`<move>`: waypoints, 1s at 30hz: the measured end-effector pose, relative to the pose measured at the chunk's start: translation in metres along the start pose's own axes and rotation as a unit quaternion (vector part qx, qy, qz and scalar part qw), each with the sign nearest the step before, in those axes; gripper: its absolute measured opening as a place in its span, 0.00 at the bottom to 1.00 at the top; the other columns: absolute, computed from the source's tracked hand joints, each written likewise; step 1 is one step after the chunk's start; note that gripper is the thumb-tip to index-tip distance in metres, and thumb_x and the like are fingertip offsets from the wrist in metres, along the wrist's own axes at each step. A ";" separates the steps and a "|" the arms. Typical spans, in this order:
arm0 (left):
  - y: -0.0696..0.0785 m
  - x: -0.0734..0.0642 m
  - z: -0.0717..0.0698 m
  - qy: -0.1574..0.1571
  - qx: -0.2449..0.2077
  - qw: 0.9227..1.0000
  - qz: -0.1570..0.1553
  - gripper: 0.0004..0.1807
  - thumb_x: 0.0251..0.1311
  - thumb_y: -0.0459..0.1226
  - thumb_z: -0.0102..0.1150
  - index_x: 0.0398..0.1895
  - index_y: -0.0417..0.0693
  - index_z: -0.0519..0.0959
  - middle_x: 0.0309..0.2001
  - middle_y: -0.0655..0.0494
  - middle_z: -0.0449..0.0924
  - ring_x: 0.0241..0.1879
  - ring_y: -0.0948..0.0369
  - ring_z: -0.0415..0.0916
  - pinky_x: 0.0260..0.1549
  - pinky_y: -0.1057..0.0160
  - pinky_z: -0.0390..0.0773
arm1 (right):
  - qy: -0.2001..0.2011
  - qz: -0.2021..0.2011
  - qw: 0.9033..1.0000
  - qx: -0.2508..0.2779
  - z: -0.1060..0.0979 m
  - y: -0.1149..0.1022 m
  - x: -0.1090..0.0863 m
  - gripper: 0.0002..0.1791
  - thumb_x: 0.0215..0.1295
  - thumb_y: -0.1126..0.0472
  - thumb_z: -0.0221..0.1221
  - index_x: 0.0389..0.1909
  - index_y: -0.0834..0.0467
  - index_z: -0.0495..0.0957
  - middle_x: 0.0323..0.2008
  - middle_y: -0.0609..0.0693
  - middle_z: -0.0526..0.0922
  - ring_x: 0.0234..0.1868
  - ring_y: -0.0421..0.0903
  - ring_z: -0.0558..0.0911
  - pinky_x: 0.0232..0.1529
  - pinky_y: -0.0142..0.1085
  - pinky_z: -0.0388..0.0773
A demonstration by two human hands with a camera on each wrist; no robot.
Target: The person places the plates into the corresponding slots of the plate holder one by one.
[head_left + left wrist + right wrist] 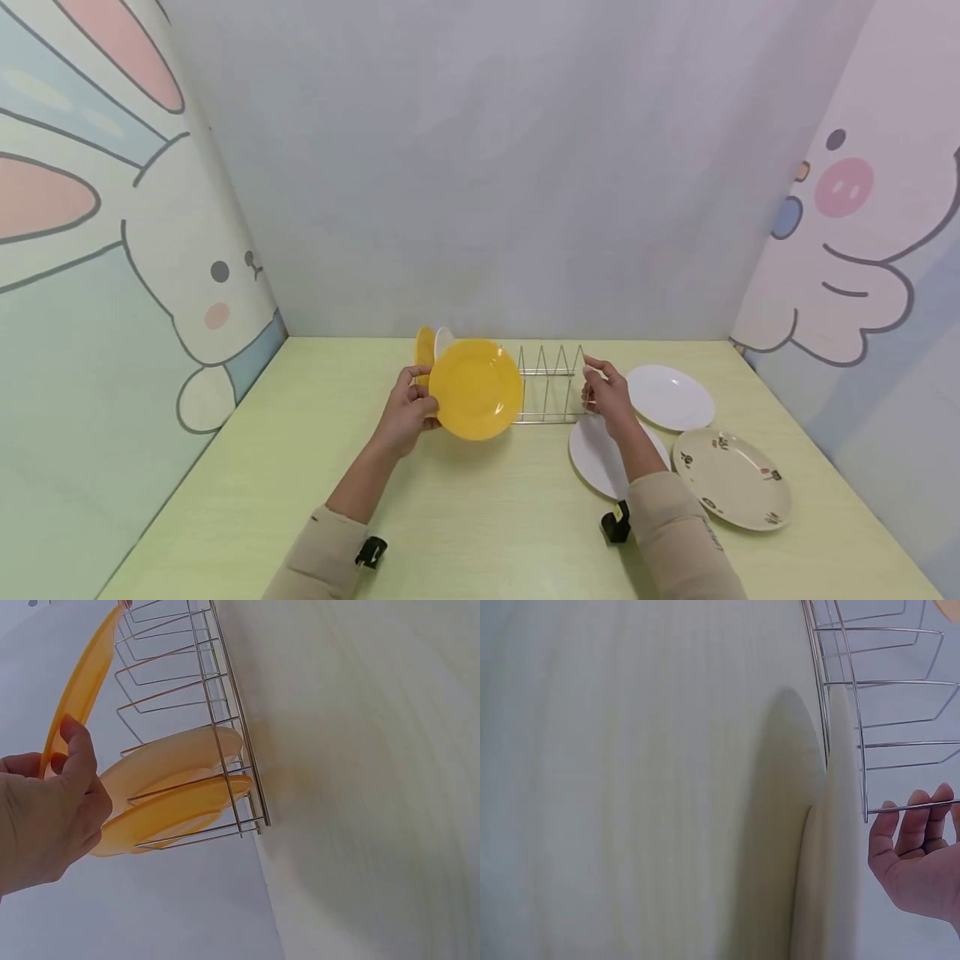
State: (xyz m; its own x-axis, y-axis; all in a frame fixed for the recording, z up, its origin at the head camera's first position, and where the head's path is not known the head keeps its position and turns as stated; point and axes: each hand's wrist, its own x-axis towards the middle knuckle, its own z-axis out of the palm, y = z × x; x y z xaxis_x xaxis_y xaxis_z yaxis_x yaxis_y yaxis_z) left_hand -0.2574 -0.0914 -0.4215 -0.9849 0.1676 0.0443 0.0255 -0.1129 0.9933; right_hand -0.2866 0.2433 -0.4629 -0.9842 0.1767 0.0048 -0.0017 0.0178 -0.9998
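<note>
My left hand point(406, 412) pinches the left edge of a yellow plate point(477, 390), thumb on its near face. That plate is raised in front of a wire dish rack point(547, 415) and hides part of it. Two plates stand on edge in the rack's left slots, a yellow plate point(176, 814) at the very end and a white plate point(180, 754) beside it. At the rack's right end, my right hand point(922, 859) has its fingers curled about the outermost wire, holding the rack there.
Right of the rack lie a white plate point(670, 397), a second white plate point(597, 454) partly under my right forearm, and a cream plate point(731, 479) with small printed figures. A grey wall point(480, 183) rises behind the light wood table point(480, 533); cartoon-printed panels flank it.
</note>
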 end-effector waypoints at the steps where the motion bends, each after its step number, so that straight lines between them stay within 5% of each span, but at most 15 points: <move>1: 0.001 0.000 0.000 0.007 -0.006 1.000 0.005 0.30 0.51 0.20 0.47 0.58 0.47 0.59 0.37 0.44 0.64 0.32 0.53 0.73 0.28 0.56 0.78 | -0.001 -0.001 1.000 -0.001 0.000 0.000 0.000 0.22 0.71 0.54 0.48 0.64 0.53 0.65 0.21 0.48 0.68 0.23 0.44 0.71 0.25 0.36 0.72; 9: 0.005 -0.001 0.005 0.071 -0.047 0.994 0.061 0.31 0.50 0.18 0.46 0.57 0.49 0.57 0.34 0.46 0.60 0.30 0.52 0.71 0.29 0.52 0.76 | -0.007 -0.006 1.000 -0.007 0.001 -0.001 0.001 0.24 0.71 0.52 0.48 0.65 0.55 0.63 0.22 0.49 0.68 0.23 0.44 0.71 0.25 0.36 0.72; 17: 0.010 0.001 0.012 0.134 -0.099 0.977 0.136 0.29 0.52 0.17 0.44 0.56 0.47 0.57 0.33 0.48 0.59 0.25 0.55 0.68 0.28 0.58 0.77 | -0.007 -0.001 1.000 -0.006 0.000 -0.001 0.001 0.23 0.71 0.52 0.48 0.64 0.53 0.64 0.21 0.49 0.68 0.23 0.44 0.71 0.25 0.36 0.71; 30: 0.000 0.014 0.027 0.245 -0.028 0.950 0.193 0.29 0.45 0.19 0.48 0.53 0.46 0.63 0.29 0.51 0.58 0.25 0.59 0.59 0.20 0.67 0.71 | -0.002 0.005 1.000 -0.008 0.001 0.001 0.001 0.23 0.71 0.52 0.48 0.64 0.53 0.64 0.21 0.49 0.68 0.23 0.44 0.71 0.26 0.36 0.73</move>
State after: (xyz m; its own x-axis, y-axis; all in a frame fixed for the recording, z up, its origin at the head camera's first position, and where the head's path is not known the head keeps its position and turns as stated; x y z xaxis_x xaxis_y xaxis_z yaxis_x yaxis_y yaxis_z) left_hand -0.2670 -0.0629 -0.4184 -0.8665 -0.3701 0.3348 0.4042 -0.1269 0.9058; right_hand -0.2881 0.2429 -0.4636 -0.9849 0.1729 -0.0049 0.0107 0.0327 -0.9994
